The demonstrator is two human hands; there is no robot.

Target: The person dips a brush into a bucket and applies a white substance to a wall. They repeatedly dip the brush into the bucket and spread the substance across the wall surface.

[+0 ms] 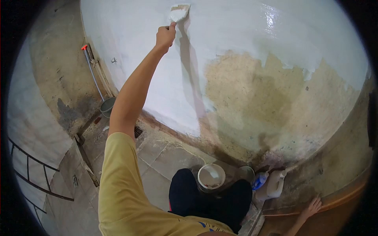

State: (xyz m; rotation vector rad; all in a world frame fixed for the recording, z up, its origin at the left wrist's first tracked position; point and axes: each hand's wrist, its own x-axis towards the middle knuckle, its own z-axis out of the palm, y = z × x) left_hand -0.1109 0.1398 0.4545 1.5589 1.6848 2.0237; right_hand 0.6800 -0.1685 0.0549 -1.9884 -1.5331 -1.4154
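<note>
My left hand [165, 38] is raised high and closed around the handle of a wide paintbrush [179, 13]. The paintbrush is coated in white, and its bristle end is against the wall [157, 84] near the top of the view. White paint covers the upper and left wall, wet and shiny at upper right. A bare tan patch [244, 86] shows lower right. Between my knees stands a white bucket [211, 176] with whitish paint inside. Far to the lower right, my right hand [314, 206] rests with fingers spread on a wooden ledge [334, 202].
A pale jug [272, 185], a blue bottle [260, 180] and a clear container [247, 173] stand by the wall's foot. At left are a dark bucket [107, 107], a long pole with an orange top [92, 72] and a black metal rack [37, 173].
</note>
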